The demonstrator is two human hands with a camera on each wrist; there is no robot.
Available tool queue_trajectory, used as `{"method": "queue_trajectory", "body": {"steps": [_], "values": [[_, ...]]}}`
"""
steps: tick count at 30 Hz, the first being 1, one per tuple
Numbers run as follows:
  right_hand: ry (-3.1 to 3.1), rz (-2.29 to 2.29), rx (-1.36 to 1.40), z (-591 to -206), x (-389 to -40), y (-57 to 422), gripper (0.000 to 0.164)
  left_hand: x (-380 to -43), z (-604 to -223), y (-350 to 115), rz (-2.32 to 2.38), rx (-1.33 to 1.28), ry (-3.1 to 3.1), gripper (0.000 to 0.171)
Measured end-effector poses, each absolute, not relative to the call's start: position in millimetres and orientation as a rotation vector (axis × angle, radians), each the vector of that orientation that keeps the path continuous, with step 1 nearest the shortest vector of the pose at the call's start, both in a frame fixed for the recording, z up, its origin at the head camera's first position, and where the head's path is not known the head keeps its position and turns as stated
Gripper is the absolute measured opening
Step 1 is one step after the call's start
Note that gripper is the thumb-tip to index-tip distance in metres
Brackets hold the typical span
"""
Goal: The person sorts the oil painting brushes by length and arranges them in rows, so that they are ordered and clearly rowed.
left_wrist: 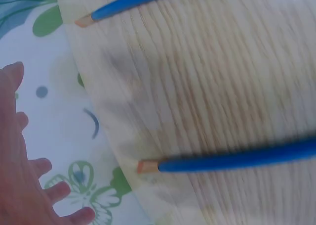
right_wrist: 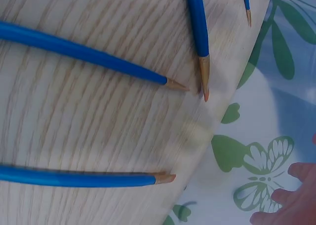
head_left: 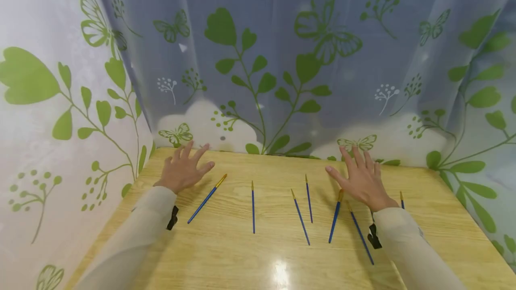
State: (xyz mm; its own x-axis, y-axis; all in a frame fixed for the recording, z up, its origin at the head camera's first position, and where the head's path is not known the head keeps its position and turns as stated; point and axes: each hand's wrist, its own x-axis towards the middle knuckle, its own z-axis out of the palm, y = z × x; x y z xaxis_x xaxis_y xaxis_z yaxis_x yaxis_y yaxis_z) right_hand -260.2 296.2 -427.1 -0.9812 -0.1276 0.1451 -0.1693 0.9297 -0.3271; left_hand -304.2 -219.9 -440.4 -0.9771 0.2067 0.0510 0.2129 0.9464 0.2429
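My left hand (head_left: 182, 171), fingers spread, is over the back left of the wooden table and holds nothing. The paintbrush (head_left: 207, 199) nearest to it is blue with a gold-coloured ferrule and lies slanted just right of the hand. In the left wrist view two blue paintbrushes (left_wrist: 237, 158) lie apart from the fingers. My right hand (head_left: 363, 181) is also spread and empty, over the back right. Close to it lie a thick paintbrush (head_left: 335, 220) and a longer slanted paintbrush (head_left: 361, 236). Another paintbrush (head_left: 402, 199) is partly hidden behind the right sleeve.
In the middle of the table (head_left: 225, 258) lie three thinner paintbrushes, one upright in view (head_left: 253, 211), one slanted (head_left: 301, 220) and one farther back (head_left: 308, 200). A curtain (head_left: 278, 102) with green leaves and butterflies borders the back edge, with similar cloth (head_left: 60, 147) at the left.
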Motion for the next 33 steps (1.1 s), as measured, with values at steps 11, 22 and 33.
{"method": "queue_trajectory", "body": {"steps": [11,22,33], "values": [[-2.958,0.569,0.298,-431,-262,288,0.092,-289,-439,-249,-0.378,-0.36,-3.098,0.074],[-2.991,0.645,0.369,-441,-259,274,0.085,-268,-441,-264,-0.387,-0.412,-3.077,0.066],[-2.958,0.737,0.499,-452,-257,262,0.068,-259,-456,-285,-0.468,-0.475,-3.124,0.063]]}}
